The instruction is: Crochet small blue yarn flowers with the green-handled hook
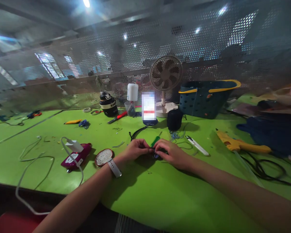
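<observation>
My left hand [135, 149] and my right hand [171, 153] meet over the middle of the green table [160, 194], fingers pinched together on a small dark piece [156, 156] that I cannot make out. A green-handled tool [156, 140] lies just behind my fingertips. A thin black band [135, 132] curves away behind my left hand. My left wrist wears a white strap, and a round sparkly disc [103, 157] lies beside it.
White snips [197, 145] and a yellow glue gun [240, 145] lie to the right, with black cables beyond. A magenta power bank [76, 156] with a white charger and cord sits left. Behind stand a phone [148, 106], fan [165, 81], dark yarn [174, 119], teal basket [203, 97], bottle and mesh wall.
</observation>
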